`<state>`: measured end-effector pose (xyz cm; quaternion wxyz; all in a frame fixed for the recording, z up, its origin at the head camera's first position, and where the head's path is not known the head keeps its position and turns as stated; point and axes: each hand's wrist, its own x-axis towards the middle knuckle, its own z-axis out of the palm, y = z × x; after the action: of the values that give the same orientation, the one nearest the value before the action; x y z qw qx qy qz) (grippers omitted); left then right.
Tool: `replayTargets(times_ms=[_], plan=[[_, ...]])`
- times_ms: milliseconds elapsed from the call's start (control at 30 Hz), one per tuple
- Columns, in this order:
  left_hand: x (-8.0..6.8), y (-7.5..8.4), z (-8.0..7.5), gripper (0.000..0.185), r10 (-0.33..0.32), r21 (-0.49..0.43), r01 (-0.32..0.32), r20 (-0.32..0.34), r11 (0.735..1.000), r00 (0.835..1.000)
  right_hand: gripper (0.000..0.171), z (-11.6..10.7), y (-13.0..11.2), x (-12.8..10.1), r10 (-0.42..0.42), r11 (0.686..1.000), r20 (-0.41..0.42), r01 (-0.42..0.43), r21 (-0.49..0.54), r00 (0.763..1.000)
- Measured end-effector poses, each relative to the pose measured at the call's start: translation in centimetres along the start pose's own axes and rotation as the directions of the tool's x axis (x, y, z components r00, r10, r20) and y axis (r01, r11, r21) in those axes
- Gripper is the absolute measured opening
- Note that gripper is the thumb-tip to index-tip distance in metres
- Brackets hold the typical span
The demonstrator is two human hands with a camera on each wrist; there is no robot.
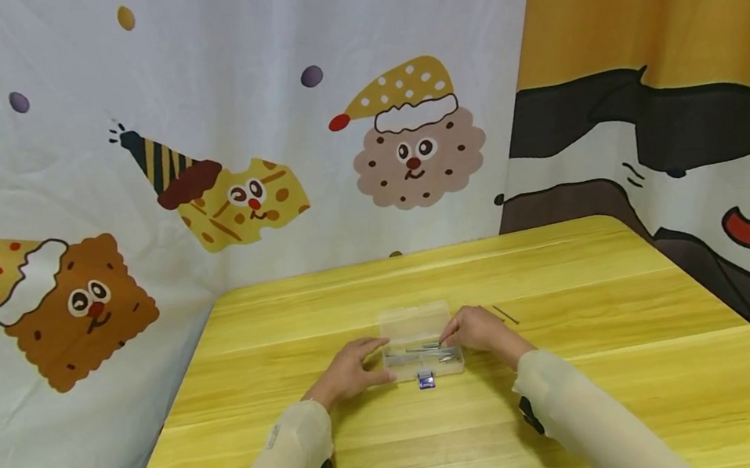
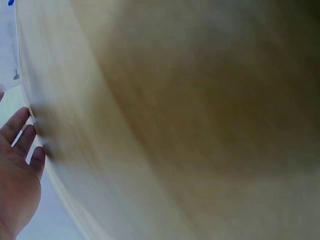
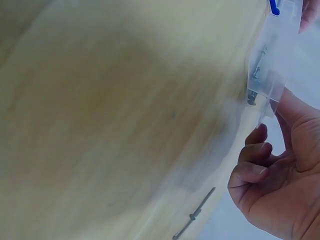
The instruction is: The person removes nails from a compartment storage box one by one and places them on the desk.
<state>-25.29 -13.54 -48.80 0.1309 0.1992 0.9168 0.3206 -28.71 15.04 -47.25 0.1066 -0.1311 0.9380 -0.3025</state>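
A small clear plastic box (image 1: 416, 369) lies near the middle of the yellow table (image 1: 601, 386), its lid (image 1: 415, 322) folded back and a blue latch (image 1: 426, 381) at its front. Thin metal screws (image 1: 426, 350) lie inside. My left hand (image 1: 353, 371) rests against the box's left end, and the left wrist view shows its fingers (image 2: 20, 132) straight. My right hand (image 1: 476, 329) is at the box's right end. In the right wrist view its fingers (image 3: 252, 165) are curled beside the box (image 3: 275, 55) and the thumb lies against the box wall.
A couple of loose thin screws (image 1: 505, 315) lie on the table just right of my right hand, one also visible as a loose screw (image 3: 195, 216) in the right wrist view. Cartoon-printed curtains (image 1: 126, 180) hang close behind and on both sides of the table.
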Motion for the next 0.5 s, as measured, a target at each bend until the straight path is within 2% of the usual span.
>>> replayTargets(times_ms=[133, 367, 500], plan=[[0.1, 0.0, 0.0, 0.072, 0.005, -0.001, -0.005, -0.003, 1.000, 1.000, 0.005, -0.2, -0.4, 0.0, -0.006, 1.000, 0.015, 0.006, -0.024, 1.000], [0.2, 0.0, 0.0, 0.071, 0.010, -0.007, -0.010, -0.003, 1.000, 1.000, 0.005, 0.0, -1.2, -0.1, -0.048, 0.980, -0.033, 0.041, -0.196, 0.998], [0.1, -0.1, 0.1, 0.071, 0.013, -0.003, -0.013, 0.001, 1.000, 1.000, 0.006, 0.2, -1.3, -0.2, -0.035, 0.982, -0.045, 0.026, -0.187, 0.998]])
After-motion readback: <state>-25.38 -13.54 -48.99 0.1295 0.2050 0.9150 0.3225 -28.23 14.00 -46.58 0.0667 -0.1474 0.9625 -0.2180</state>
